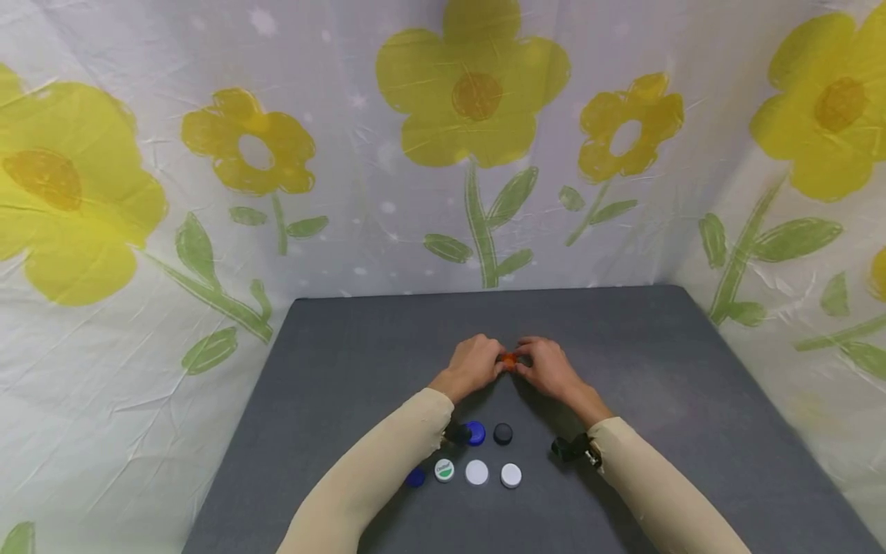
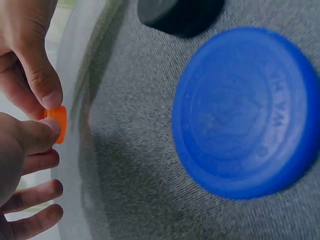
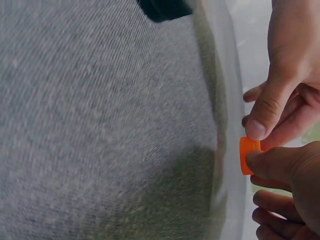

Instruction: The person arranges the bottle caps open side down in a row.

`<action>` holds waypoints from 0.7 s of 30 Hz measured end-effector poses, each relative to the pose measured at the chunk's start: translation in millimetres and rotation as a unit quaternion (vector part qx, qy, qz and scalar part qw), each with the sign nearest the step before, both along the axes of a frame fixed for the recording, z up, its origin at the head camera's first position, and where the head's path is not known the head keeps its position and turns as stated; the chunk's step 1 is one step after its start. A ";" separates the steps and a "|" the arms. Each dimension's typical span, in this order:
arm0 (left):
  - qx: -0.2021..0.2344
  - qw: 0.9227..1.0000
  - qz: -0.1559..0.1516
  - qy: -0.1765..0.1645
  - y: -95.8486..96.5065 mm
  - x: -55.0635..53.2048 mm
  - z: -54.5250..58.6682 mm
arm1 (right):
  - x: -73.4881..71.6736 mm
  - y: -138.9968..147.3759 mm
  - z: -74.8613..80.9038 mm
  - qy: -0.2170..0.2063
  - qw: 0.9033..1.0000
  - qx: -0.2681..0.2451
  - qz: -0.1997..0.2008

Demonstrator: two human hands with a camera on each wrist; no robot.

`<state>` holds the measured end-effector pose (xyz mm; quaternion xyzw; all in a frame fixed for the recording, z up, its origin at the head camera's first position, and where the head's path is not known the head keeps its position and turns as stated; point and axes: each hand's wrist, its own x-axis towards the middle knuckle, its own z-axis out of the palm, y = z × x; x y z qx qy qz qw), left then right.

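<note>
Both hands meet over the far middle of the dark table around a small orange bottle cap [image 1: 510, 360]. My left hand [image 1: 476, 362] pinches one side of the cap between thumb and fingers. From the other side, my right hand [image 1: 550, 368] pinches it too. In the left wrist view the orange cap [image 2: 61, 125] stands on edge between the two thumbs. The right wrist view shows the same orange cap [image 3: 246, 155], partly covered by the thumbs. Fingertips behind it are partly hidden.
Nearer the body lie a blue cap [image 1: 475, 433], a black cap [image 1: 503, 434], a darker blue cap [image 1: 415, 478] partly behind the left sleeve, a white-and-green cap [image 1: 444, 470] and two white caps, one larger [image 1: 477, 472] and one smaller [image 1: 511, 475]. A flowered curtain [image 1: 332, 231] surrounds the table.
</note>
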<state>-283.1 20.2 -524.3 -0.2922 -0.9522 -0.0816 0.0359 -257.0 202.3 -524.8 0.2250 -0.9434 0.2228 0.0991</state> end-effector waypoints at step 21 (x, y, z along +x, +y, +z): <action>-0.014 0.997 -0.029 0.063 -27.4 39.7 48.2 | 34.9 -13.8 38.5 0.008 1.000 -0.016 0.018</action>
